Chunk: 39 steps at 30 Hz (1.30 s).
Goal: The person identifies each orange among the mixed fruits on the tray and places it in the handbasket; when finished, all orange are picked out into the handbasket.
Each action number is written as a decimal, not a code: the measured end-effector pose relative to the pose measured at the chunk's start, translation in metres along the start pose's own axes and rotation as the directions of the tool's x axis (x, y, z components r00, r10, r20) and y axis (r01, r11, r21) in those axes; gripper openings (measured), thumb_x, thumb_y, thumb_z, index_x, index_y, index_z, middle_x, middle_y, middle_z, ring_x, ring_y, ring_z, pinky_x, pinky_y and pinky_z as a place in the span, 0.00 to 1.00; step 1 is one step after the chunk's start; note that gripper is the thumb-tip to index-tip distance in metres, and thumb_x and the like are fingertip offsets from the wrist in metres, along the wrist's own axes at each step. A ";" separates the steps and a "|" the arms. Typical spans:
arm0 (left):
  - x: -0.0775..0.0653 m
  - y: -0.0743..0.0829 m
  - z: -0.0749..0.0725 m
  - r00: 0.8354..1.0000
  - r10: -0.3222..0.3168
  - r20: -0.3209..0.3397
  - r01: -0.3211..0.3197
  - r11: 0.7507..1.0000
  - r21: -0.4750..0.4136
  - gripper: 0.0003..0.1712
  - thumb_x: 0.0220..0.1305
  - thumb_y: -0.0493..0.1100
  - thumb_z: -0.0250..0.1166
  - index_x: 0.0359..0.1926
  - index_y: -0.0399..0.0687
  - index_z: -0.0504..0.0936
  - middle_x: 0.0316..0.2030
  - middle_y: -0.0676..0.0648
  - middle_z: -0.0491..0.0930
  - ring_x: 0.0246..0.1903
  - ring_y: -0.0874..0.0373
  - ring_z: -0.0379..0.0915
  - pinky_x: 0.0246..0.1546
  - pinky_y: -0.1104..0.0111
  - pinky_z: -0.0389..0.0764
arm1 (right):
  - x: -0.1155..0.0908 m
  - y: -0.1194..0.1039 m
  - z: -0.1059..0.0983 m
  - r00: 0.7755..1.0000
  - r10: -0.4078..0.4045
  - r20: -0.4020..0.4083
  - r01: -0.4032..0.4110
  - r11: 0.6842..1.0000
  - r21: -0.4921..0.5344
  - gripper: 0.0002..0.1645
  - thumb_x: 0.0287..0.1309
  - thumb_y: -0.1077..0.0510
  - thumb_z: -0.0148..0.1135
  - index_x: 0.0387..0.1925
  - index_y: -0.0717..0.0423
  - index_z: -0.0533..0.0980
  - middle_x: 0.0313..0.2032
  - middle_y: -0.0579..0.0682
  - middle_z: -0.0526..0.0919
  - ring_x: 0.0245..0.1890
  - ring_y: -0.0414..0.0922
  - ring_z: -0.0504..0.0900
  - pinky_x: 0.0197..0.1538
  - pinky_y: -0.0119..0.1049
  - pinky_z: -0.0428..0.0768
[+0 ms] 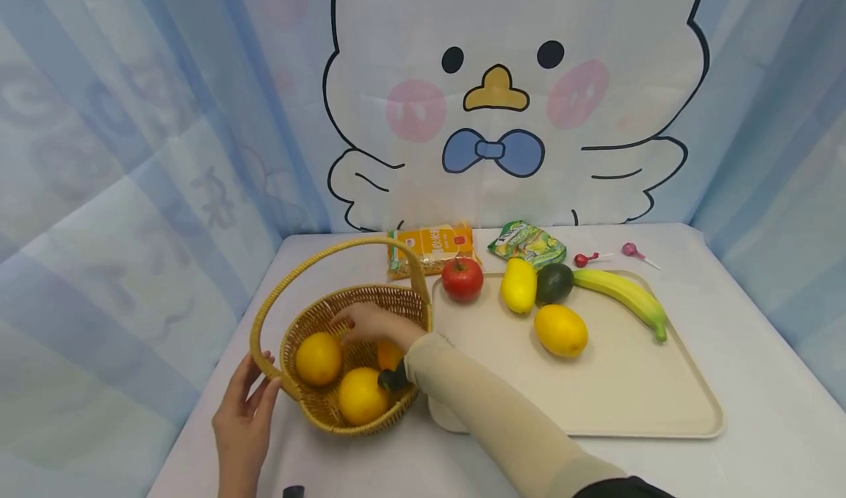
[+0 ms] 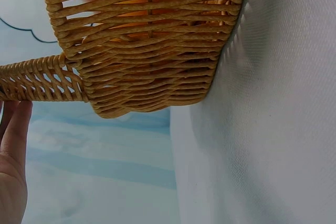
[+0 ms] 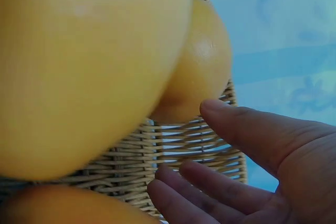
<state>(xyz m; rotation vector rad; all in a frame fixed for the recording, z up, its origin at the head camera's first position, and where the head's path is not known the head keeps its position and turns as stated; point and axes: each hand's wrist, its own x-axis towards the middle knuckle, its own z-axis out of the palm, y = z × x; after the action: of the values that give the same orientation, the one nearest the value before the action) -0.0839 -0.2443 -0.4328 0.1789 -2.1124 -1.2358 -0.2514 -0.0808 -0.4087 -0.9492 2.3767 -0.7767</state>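
Observation:
A wicker basket (image 1: 309, 402) with an arched handle stands on the left of the table, with three orange fruits visible inside: one at the left (image 1: 319, 358), one at the front (image 1: 363, 397) and one partly hidden under the right wrist (image 1: 390, 355). My left hand (image 1: 246, 410) pinches the base of the handle (image 2: 47, 80) from outside, thumb and fingers on either side. Inside the basket is my right hand (image 1: 373, 323), palm empty. In the right wrist view its thumb (image 3: 236, 124) reaches to the edge of one orange fruit (image 3: 207, 59), while the other fingers stay apart from the thumb.
Right of the basket lies a beige tray (image 1: 634, 388) bearing a red round fruit (image 1: 463, 278), a yellow mango (image 1: 518, 285), an avocado (image 1: 554, 285), a lemon (image 1: 561, 330) and a banana (image 1: 621, 292). Behind are an orange packet (image 1: 432, 247), a green packet (image 1: 527, 243) and two lollipops (image 1: 581, 260).

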 end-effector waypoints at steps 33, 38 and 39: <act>-0.002 -0.002 0.001 1.000 -0.017 0.000 0.017 1.000 0.019 0.36 0.57 0.28 0.63 0.64 0.57 0.69 0.53 0.58 0.77 0.51 0.80 0.70 0.48 0.89 0.76 | -0.017 0.013 -0.015 0.992 -0.114 -0.061 0.119 0.989 0.091 0.28 0.60 0.50 0.62 0.62 0.48 0.71 0.61 0.47 0.74 0.60 0.46 0.73 0.61 0.32 0.77; -0.002 0.000 0.000 1.000 -0.027 0.009 0.026 0.999 0.027 0.36 0.57 0.28 0.63 0.65 0.58 0.68 0.55 0.42 0.77 0.52 0.81 0.69 0.47 0.90 0.76 | -0.025 0.015 -0.022 0.989 -0.121 -0.080 0.132 0.981 0.145 0.30 0.59 0.49 0.62 0.63 0.49 0.69 0.62 0.49 0.73 0.62 0.48 0.71 0.65 0.36 0.75; -0.002 0.000 0.000 0.999 -0.031 0.010 0.031 0.999 0.025 0.36 0.57 0.28 0.62 0.65 0.58 0.68 0.55 0.41 0.77 0.52 0.81 0.69 0.47 0.90 0.76 | -0.028 0.015 -0.023 0.989 -0.121 -0.080 0.133 0.978 0.159 0.31 0.59 0.49 0.63 0.63 0.49 0.69 0.62 0.49 0.73 0.63 0.49 0.71 0.66 0.37 0.75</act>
<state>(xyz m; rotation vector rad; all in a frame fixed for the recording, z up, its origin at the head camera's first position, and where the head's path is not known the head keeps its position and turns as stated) -0.0822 -0.2427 -0.4338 0.2170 -2.1421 -1.2313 -0.2543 -0.0437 -0.3958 -1.0271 2.2864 -1.0528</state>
